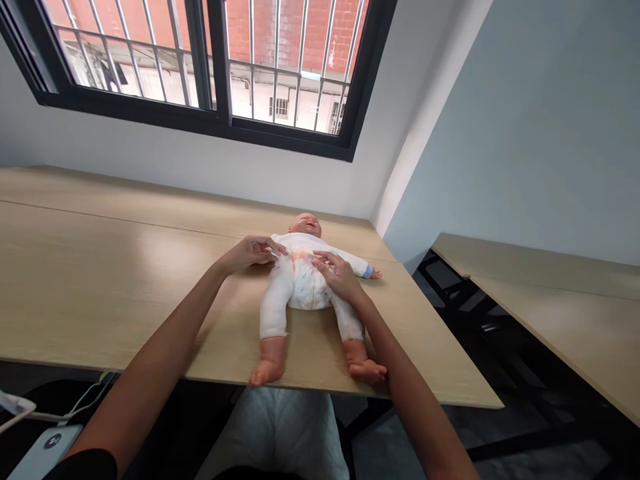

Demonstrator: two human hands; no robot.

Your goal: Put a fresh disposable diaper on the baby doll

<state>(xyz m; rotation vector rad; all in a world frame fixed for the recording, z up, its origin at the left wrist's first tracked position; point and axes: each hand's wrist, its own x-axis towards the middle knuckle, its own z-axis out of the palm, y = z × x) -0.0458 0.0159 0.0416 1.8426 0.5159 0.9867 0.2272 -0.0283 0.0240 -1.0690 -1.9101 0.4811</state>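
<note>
A baby doll [306, 225] lies on its back on the wooden table, head toward the wall and feet at the front edge. It wears a white outfit with a blue cuff, and a white diaper [309, 292] with coloured prints at the waist. My left hand [255, 252] is at the diaper's left side, thumb and fingers closed together on its edge. My right hand [341, 275] lies over the diaper's right side, fingers stretched out and touching its front near the waistband. Part of the doll's right hip is hidden under that hand.
The table [125, 287] reaches far to the left and ends just right of the doll. A second table [560, 293] stands apart on the right. Behind is a barred window [215, 67]. A white device with cables [47, 453] is at lower left.
</note>
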